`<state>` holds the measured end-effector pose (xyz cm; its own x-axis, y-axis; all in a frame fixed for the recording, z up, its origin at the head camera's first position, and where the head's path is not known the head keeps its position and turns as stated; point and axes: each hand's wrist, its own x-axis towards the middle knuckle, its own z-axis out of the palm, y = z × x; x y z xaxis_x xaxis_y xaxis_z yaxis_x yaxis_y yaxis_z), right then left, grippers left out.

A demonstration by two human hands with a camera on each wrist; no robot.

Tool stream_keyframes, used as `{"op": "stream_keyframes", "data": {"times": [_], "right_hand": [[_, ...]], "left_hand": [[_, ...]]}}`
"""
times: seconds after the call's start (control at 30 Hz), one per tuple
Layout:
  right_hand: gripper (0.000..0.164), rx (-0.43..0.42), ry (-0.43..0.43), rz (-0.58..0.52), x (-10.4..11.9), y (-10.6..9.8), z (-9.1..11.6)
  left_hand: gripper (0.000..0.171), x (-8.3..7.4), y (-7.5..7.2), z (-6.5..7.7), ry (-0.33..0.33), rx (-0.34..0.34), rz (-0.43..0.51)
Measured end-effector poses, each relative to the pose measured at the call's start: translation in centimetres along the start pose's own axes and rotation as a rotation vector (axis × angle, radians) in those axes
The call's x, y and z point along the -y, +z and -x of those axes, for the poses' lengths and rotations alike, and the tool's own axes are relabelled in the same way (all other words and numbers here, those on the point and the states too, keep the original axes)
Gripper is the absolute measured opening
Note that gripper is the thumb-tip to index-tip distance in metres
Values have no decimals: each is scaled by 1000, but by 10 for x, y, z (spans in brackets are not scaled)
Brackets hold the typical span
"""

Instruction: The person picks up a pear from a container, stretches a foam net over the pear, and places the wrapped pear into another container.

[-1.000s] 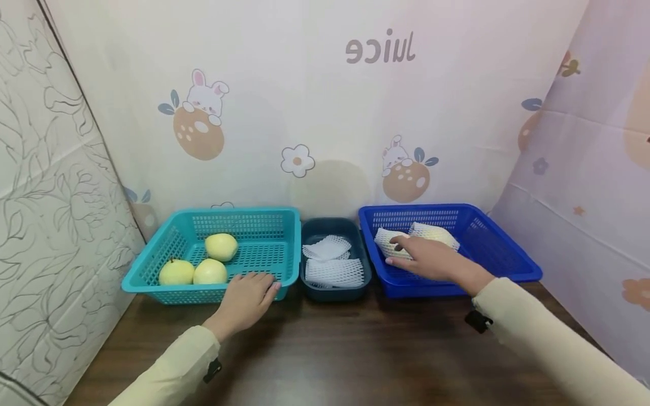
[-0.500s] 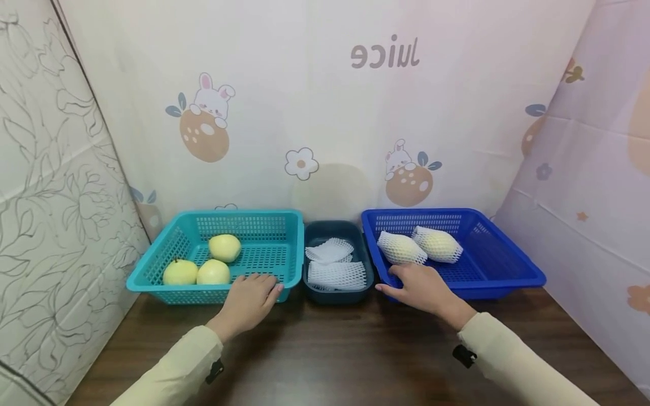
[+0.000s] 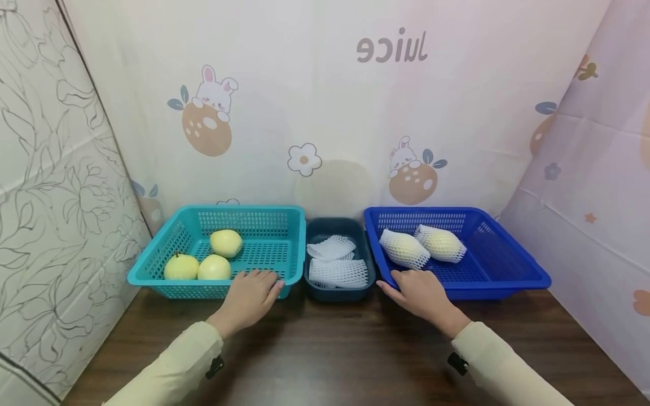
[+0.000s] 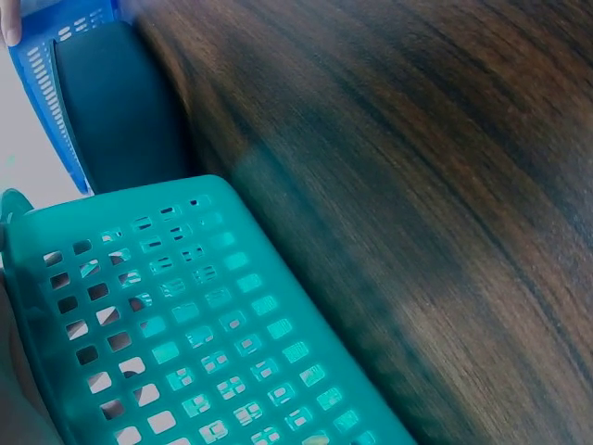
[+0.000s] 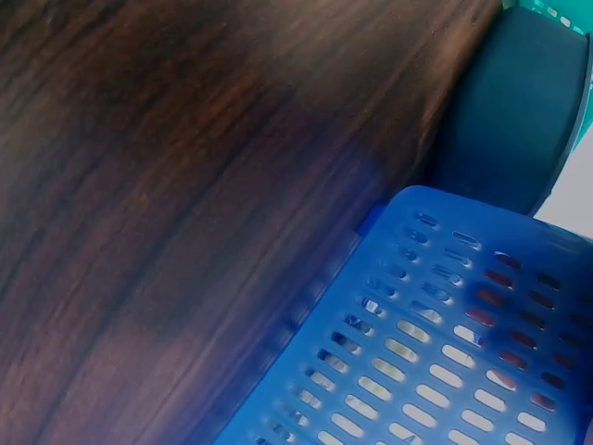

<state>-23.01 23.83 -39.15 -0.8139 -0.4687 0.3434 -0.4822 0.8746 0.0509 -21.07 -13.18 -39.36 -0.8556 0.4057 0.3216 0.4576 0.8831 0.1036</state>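
My left hand (image 3: 247, 299) rests over the front rim of a teal plastic basket (image 3: 294, 242), near its right corner. Inside that basket, toward the left, sit a rear pear (image 3: 225, 243) and two bare pears (image 3: 214, 267) by the front wall. At the other side, my right hand (image 3: 422, 296) lies on the front rim of a blue basket (image 3: 508, 256), its fingers over the edge and its thumb toward the left corner. Two pears in white foam nets (image 3: 404, 248) lie in the blue basket, side by side. Neither hand touches a pear.
Between the baskets stands a small dark teal tub (image 3: 337, 224) with several white foam nets (image 3: 337, 272) in it. All three containers stand on a dark wood table (image 3: 330, 349). A printed curtain (image 3: 330, 113) hangs close behind them.
My right hand has let go of the left netted pear and drawn back to the blue basket's front rim. The left hand has stayed on the teal rim.
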Motion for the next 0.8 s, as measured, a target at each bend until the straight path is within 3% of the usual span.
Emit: {"op": "stream_keyframes", "data": {"times": [0.23, 0.5, 0.63, 0.8], "right_hand": [[41, -47, -10, 31, 1, -1, 0], [41, -87, -13, 55, -2, 0, 2], [42, -102, -21, 53, -3, 2, 2], [42, -99, -28, 53, -1, 5, 2]], "left_hand": [[27, 0, -4, -3, -1, 28, 12], [27, -2, -19, -14, -18, 160, 76], [28, 2, -38, -27, -37, 214, 102], [31, 21, -67, -51, -125, 267, 185]]}}
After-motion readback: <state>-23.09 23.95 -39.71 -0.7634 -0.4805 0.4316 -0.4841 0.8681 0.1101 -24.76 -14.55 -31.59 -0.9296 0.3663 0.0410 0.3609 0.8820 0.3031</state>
